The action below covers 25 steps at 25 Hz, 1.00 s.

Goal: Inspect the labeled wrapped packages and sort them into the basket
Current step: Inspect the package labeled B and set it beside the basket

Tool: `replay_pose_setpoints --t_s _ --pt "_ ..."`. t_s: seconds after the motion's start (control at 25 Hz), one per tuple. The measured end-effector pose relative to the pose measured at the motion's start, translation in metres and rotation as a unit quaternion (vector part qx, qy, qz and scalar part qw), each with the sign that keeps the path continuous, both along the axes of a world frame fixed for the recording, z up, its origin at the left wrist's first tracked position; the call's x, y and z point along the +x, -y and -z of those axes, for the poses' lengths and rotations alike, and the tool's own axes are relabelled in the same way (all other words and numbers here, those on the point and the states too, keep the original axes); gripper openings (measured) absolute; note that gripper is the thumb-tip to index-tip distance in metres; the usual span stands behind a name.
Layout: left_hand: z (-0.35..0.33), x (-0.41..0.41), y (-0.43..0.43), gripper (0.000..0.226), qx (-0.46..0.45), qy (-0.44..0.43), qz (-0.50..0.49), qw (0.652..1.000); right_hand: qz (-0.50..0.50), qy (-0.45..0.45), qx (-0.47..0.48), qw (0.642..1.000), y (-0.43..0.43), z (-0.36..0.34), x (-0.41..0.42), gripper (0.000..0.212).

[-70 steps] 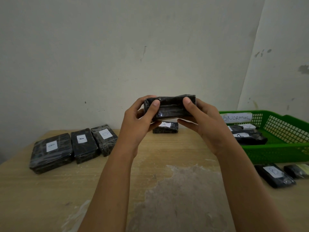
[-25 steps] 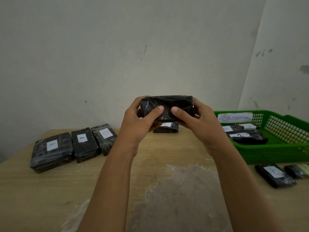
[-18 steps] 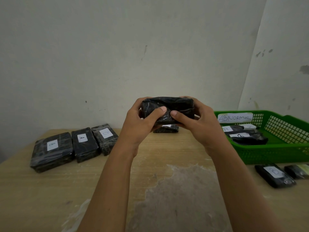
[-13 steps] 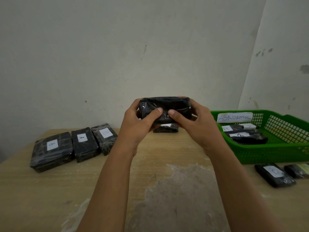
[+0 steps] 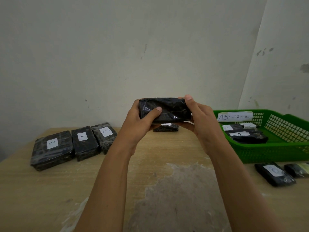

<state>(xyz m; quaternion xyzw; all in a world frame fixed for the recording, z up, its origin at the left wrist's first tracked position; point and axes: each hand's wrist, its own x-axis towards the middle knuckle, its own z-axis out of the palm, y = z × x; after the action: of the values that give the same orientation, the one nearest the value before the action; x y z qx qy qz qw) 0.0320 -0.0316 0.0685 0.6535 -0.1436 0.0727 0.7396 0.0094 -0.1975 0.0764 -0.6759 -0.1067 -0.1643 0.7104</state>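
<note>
STATE: package [image 5: 167,109] held up at centre above table [image 5: 167,151], left of basket [image 5: 275,153] | GRIP: left hand [image 5: 137,126] and right hand [image 5: 202,121] curled round its ends, thumbs on wrap | RISK: no label shows on this face, so a mis-sort; glossy wrap could slip if turned.

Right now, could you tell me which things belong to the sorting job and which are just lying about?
Job: wrapped package held by left hand and right hand; three labeled packages at left; package behind the hands; green basket, packages inside; two packages nearby.
Just there: table; wall.
</note>
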Motion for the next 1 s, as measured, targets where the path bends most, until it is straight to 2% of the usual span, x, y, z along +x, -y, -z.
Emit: replay_pose_setpoints --t_s 0.2,0.4,0.52,0.56,0.76,0.92,1.0 --pt "0.001 -0.001 0.004 0.040 -0.003 -0.002 -0.039 0.999 -0.014 0.011 -0.007 1.000 -0.002 0.001 0.001 0.029" --pt "0.003 0.001 0.005 0.037 -0.002 0.005 -0.088 0.996 -0.029 0.014 -0.021 0.999 -0.001 -0.001 -0.001 0.028" --pt "0.002 0.000 0.005 0.034 0.010 0.014 -0.098 0.995 -0.037 0.020 -0.030 0.999 0.001 0.003 0.002 0.014" --pt "0.002 -0.001 0.005 0.033 0.013 0.014 -0.095 0.995 -0.032 0.020 -0.030 0.999 0.002 0.004 0.003 0.015" --pt "-0.004 -0.003 0.001 0.041 -0.035 -0.013 0.009 0.999 -0.013 0.013 -0.021 1.000 0.008 0.009 0.010 0.028" --pt "-0.002 0.000 -0.001 0.062 -0.094 -0.033 0.073 0.992 0.002 0.006 0.011 1.000 0.016 0.012 0.015 0.022" --pt "0.000 0.001 -0.001 0.059 -0.096 -0.027 0.093 0.991 -0.004 0.002 0.025 1.000 0.020 0.012 0.016 0.020"
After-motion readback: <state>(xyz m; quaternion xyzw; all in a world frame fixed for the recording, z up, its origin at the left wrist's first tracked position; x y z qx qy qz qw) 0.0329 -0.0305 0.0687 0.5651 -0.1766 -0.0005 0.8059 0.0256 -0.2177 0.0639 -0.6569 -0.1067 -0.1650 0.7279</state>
